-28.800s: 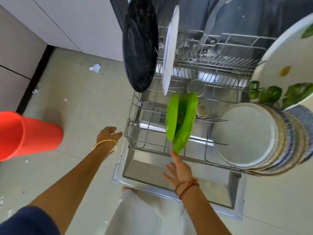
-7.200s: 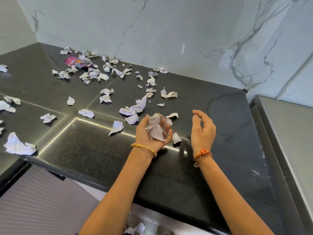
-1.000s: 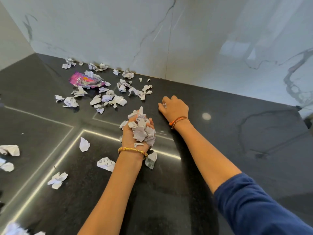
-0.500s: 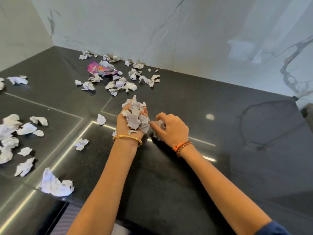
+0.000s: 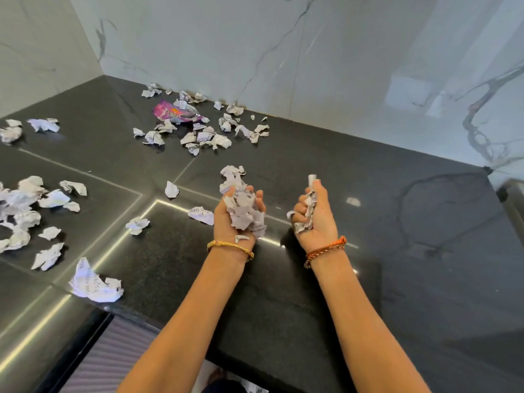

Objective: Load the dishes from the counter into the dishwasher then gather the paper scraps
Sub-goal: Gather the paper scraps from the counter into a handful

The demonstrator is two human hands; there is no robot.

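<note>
My left hand is palm-up over the black counter and holds a heaped bunch of white paper scraps. My right hand is beside it, a little to the right, fingers curled round a few crumpled scraps. Several loose paper scraps lie near the back wall around a purple wrapper. More scraps lie at the left, and a large printed piece sits by the front edge. No dishes or dishwasher are in view.
A marble wall rises behind and to the left of the counter. The counter's front edge runs below my forearms. A metal edge shows at the far right.
My right hand has drawn away from the left and turned palm-up with scraps in its grip. The view has pulled back, showing more of the counter.
</note>
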